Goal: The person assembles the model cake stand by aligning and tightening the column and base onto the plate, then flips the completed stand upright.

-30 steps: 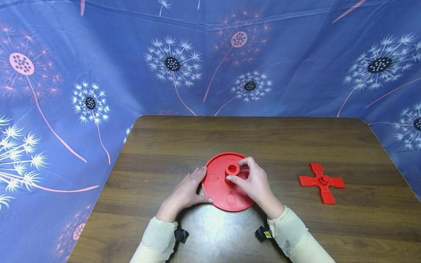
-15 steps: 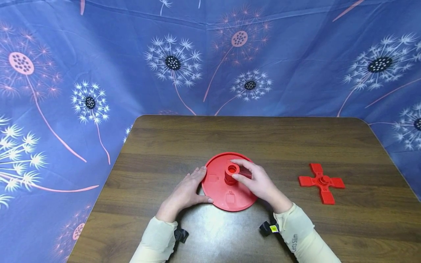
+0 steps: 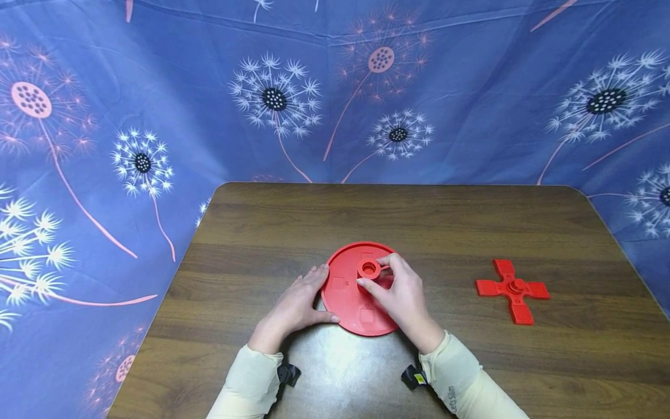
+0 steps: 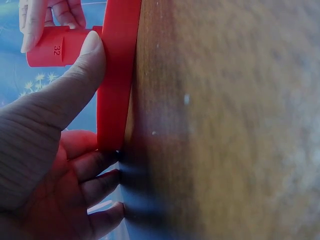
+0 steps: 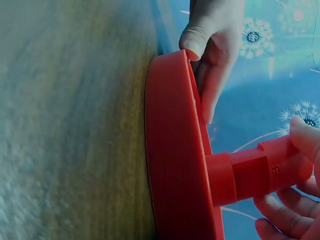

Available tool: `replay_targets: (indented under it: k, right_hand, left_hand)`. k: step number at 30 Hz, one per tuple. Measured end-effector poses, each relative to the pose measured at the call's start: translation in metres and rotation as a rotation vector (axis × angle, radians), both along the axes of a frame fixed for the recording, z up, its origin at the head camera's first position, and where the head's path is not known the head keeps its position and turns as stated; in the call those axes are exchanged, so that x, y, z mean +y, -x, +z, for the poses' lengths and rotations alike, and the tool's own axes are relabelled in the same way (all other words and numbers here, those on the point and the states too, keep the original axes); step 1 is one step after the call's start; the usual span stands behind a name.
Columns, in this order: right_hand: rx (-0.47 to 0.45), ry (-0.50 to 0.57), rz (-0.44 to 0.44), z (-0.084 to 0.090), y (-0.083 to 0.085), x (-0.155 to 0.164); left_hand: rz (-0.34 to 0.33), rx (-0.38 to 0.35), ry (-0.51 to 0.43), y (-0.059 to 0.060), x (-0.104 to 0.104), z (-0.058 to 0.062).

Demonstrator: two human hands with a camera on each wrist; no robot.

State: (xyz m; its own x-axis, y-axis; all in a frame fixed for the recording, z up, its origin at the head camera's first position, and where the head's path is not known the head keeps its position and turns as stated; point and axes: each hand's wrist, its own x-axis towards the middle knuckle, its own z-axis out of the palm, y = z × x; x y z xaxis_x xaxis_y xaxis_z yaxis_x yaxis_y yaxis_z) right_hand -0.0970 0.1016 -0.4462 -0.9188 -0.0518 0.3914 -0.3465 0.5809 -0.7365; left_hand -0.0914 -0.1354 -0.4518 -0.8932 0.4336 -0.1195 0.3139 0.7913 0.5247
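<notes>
A round red disc (image 3: 342, 299) with a raised rim lies flat on the table. From its centre rises a red hollow cylinder (image 3: 362, 269), its ring-shaped open top facing up; small raised digits show on its side in the left wrist view. My left hand (image 3: 293, 311) grips the disc's left rim, thumb over the near edge and fingers along the far left side. With thumb and fingertips, my right hand (image 3: 402, 297) pinches the upper part of the cylinder. In the right wrist view the cylinder (image 5: 250, 172) stands on a narrower collar at the disc.
On the right side of the wooden table (image 3: 262, 233) lies a red cross-shaped piece (image 3: 520, 314) with a round hub in its middle. Behind the table hangs a blue cloth (image 3: 193, 87) with a dandelion pattern.
The right hand loosened its fingers round the cylinder and swung outward, then turned back and took hold of it again. The left hand, disc and cross-shaped piece stayed put.
</notes>
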Motion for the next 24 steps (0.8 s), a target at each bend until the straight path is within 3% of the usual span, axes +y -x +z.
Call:
replay_targets:
  k: [6,17,24]
  right_hand:
    - [-0.037,0.019,0.063,-0.001,0.003,0.006]
    - [-0.158,0.187,0.415,0.001,0.017,0.023]
    - [-0.22,0.141,0.535,0.004,0.02,0.027]
  left_hand:
    - [0.002,-0.001,0.005,0.0,0.0,0.0]
    - [0.002,-0.003,0.003,0.001,-0.001,-0.001]
    - [0.002,0.0,0.006,0.001,-0.001,-0.001]
